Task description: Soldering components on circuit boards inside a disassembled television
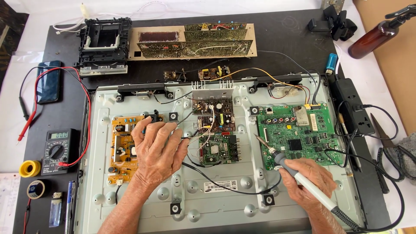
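Observation:
My left hand (158, 149) rests on the metal chassis (216, 203), its fingers pinched on a thin wire or solder strand beside the orange power board (123, 149). A grey-handled soldering iron (299, 175) lies in my right hand (310, 180), its tip pointing up-left at the left edge of the green main board (299, 134). Between my hands sits a small dark board (216, 130) with white and black wires running from it.
A multimeter (58, 149) with red and black leads, a solder spool (29, 168) and a tape roll (37, 188) lie at the left. A phone (48, 81) sits above them. Spare boards (195, 41) lie at the back. A power strip (353, 106), scissors (388, 143) and a brown bottle (375, 37) are at the right.

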